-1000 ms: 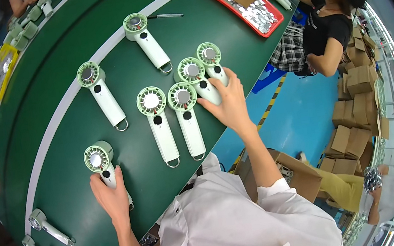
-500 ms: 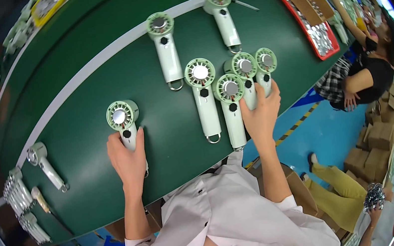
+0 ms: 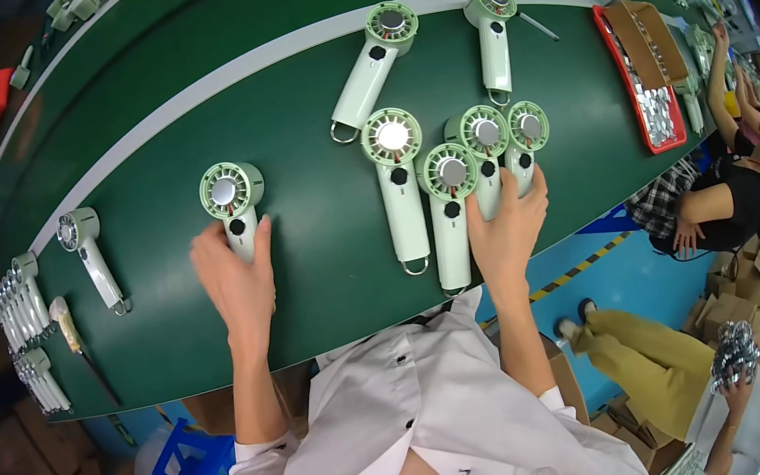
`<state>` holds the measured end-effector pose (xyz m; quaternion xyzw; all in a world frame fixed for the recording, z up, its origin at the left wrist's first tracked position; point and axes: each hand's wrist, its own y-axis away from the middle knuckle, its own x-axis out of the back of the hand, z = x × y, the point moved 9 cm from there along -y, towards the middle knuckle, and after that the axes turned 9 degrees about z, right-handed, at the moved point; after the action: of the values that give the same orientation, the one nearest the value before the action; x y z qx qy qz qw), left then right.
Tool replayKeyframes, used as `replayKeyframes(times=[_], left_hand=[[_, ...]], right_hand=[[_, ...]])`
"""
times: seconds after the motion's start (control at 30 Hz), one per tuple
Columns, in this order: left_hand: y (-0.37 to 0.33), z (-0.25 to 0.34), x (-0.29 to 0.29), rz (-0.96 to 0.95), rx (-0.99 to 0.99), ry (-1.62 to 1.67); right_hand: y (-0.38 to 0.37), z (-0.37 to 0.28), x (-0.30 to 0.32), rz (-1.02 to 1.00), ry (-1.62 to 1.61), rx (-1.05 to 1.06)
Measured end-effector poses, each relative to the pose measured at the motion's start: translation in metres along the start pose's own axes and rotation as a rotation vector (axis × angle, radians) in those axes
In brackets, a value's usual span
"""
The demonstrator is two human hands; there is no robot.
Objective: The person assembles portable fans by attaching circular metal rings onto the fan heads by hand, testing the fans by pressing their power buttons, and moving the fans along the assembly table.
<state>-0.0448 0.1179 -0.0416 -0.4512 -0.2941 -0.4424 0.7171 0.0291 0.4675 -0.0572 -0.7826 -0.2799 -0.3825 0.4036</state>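
My left hand [image 3: 239,282] is closed round the handle of a pale green handheld fan [image 3: 226,193], its round grille facing up. My right hand [image 3: 508,234] is closed round the handles of two similar fans at the right, one fan [image 3: 485,132] and an outer fan [image 3: 528,125], which lie side by side. Just left of that hand rests another fan [image 3: 451,218], its handle toward me. Beside it is a further fan [image 3: 397,172] with a metal loop at its end. My fingers hide the lower handles of the held fans.
Farther back lie a tilted fan [image 3: 367,74], a straighter fan [image 3: 493,42] and a thin rod [image 3: 539,26]. A red tray [image 3: 667,134] stands at the right. Leftward are a single fan [image 3: 93,258], a brush-like tool [image 3: 70,330] and bunched fans [image 3: 20,303]. Co-workers are at the right.
The view has turned, so the back fans and red tray appear farther right. The middle back fan now looks more tilted. Both hands keep hold of their fans.
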Motion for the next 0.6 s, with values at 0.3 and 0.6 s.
replayKeyframes(times=[0.3, 0.6], left_hand=[[0.044, 0.124, -0.052, -0.364, -0.269, 0.316], [0.062, 0.129, -0.051, -0.383, -0.346, 0.34]], right_hand=[[-0.004, -0.001, 0.004, -0.149, -0.177, 0.027], [0.008, -0.013, 0.053, 0.037, -0.26, 0.101]])
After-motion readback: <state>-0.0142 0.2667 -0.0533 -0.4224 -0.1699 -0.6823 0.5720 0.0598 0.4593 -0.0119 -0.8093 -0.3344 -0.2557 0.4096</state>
